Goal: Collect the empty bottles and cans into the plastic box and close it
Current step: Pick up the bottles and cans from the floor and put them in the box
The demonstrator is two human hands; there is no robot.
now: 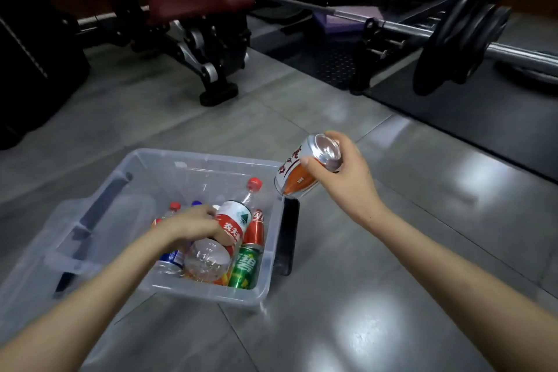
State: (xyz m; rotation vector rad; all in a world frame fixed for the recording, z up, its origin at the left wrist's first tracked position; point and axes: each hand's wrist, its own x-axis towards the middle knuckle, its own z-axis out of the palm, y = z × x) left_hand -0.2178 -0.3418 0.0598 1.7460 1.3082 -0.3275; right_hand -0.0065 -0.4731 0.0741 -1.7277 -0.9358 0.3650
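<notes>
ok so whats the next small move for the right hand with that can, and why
Probably carry the can a little left over the box and let go. The right hand holds it above the box's right rim, not yet inside, while the left hand is setting a bottle among the cans already in there, and there looks to be free room at the far side.

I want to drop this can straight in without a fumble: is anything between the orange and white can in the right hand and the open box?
Nothing visible blocks it. The right hand holds the orange and white can just above the plastic box's right rim, and the far half looks open. The left hand and clear bottle fill the near middle.
</notes>
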